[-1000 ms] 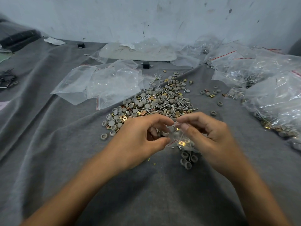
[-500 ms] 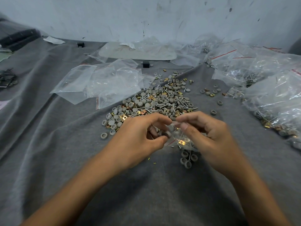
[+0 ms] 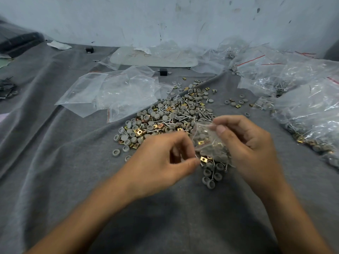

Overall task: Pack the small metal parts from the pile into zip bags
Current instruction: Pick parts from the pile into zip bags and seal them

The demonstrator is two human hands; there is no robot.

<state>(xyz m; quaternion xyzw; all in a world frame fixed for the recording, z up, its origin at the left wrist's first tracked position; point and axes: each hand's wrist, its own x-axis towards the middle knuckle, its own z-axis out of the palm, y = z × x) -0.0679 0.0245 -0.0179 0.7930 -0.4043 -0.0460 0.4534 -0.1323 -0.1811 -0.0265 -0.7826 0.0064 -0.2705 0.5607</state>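
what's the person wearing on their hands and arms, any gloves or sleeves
Nothing: the left hand and right hand are bare, no gloves, rings or watch, and both forearms are uncovered down to the frame edge, no sleeve in view.

**Setting.** A pale blue-grey wall (image 3: 165, 19), scuffed and flecked with dark marks, closes the scene well beyond the fingers (image 3: 222, 128). A grey cloth (image 3: 55, 180) covers the whole work surface, from nearer than the fingers up to the foot of the wall. Whether a tabletop or a floor lies beneath cannot be told. The cloth is wrinkled. A raised fold (image 3: 77, 140) runs diagonally from left of the fingers to beyond them. Far left of the fingers, near the wall, lies a dark bundle (image 3: 20, 43). Far right, a dark patch (image 3: 332, 52) interrupts the wall. The light is soft and even, and a faint shadow (image 3: 183, 226) falls on the cloth nearer than the fingers.
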